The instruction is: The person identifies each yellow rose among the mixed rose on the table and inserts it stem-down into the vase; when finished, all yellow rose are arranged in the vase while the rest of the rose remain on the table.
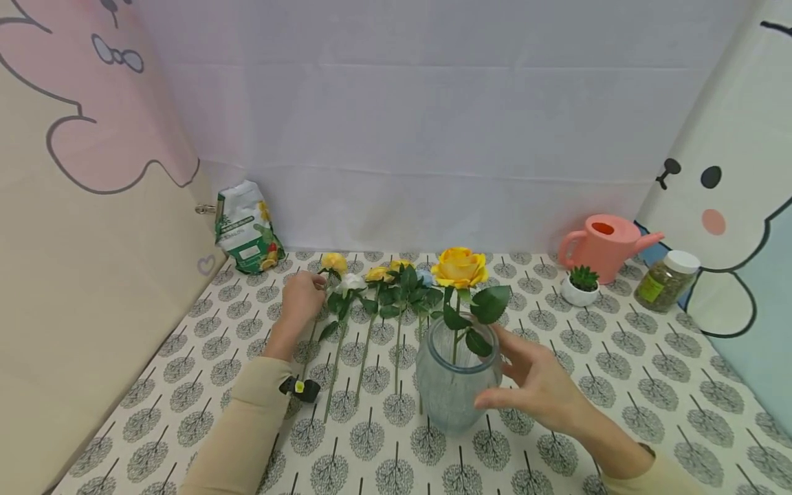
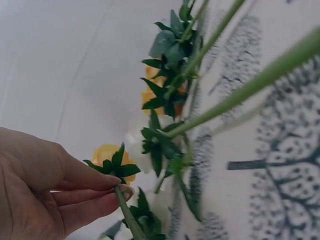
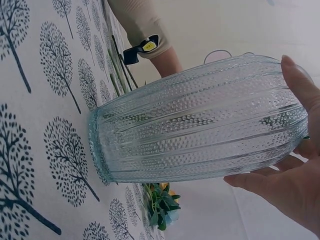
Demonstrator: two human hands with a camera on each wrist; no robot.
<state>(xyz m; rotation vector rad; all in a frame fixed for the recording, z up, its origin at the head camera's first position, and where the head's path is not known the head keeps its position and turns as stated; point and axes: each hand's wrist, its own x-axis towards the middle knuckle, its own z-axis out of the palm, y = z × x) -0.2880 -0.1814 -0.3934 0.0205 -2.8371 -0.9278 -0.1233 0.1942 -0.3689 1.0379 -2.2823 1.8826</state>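
Note:
My left hand (image 1: 302,301) pinches the green stem (image 2: 126,212) of a yellow rose (image 1: 334,262) just under its bloom, thumb against fingertips in the left wrist view. Beside it lie a white flower (image 1: 353,281), yellow flowers (image 1: 379,274) and a pale blue flower (image 1: 425,277), their stems pointing toward me. A clear ribbed glass vase (image 1: 458,399) stands upright on the table, with a large yellow rose (image 1: 460,267) in it. Around the vase's right side my right hand (image 1: 540,386) grips, thumb in front and fingers behind, near the upper part.
A green-and-white bag (image 1: 247,230) stands at the back left. Toward the back right are a pink watering can (image 1: 603,251), a small potted succulent (image 1: 580,289) and a white-lidded jar (image 1: 667,282). Curtains hang around the tree-patterned tablecloth (image 1: 396,474).

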